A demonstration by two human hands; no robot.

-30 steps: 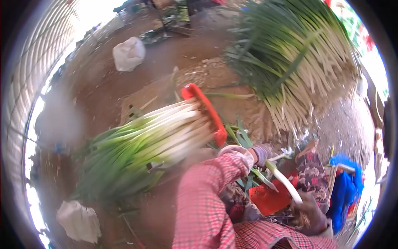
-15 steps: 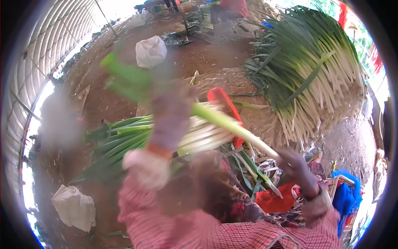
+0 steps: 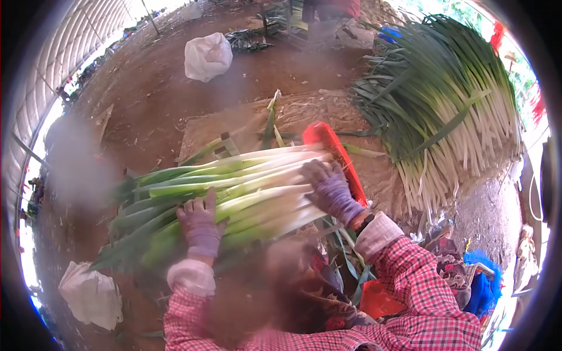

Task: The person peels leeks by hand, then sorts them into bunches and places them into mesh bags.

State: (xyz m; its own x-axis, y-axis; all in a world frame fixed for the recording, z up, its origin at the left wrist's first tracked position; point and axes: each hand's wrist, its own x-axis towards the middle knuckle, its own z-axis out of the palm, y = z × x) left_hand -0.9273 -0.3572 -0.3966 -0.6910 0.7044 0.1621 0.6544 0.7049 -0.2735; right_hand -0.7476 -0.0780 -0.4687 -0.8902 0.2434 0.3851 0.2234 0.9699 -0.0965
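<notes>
A pile of leeks (image 3: 246, 190) lies crosswise in front of me, green leaves to the left and white ends to the right. My left hand (image 3: 199, 225), in a purple glove, rests on the green part with its fingers spread. My right hand (image 3: 331, 187), gloved alike, lies over the white ends with its fingers over the stalks. Just beyond those ends stands a red board (image 3: 336, 158), close to my right hand. Blur hides part of the nearest leeks.
A large heap of leeks (image 3: 445, 111) lies at the back right. White sacks stand at the far left (image 3: 209, 57) and near left (image 3: 91, 295). Blue netting (image 3: 486, 281) and red cloth (image 3: 380, 299) are at the lower right. Part of another person (image 3: 333, 9) shows at the top.
The single leek held across both hands has come down onto the pile. My left hand has lowered onto the green part, and my right hand has moved up and left to the white ends.
</notes>
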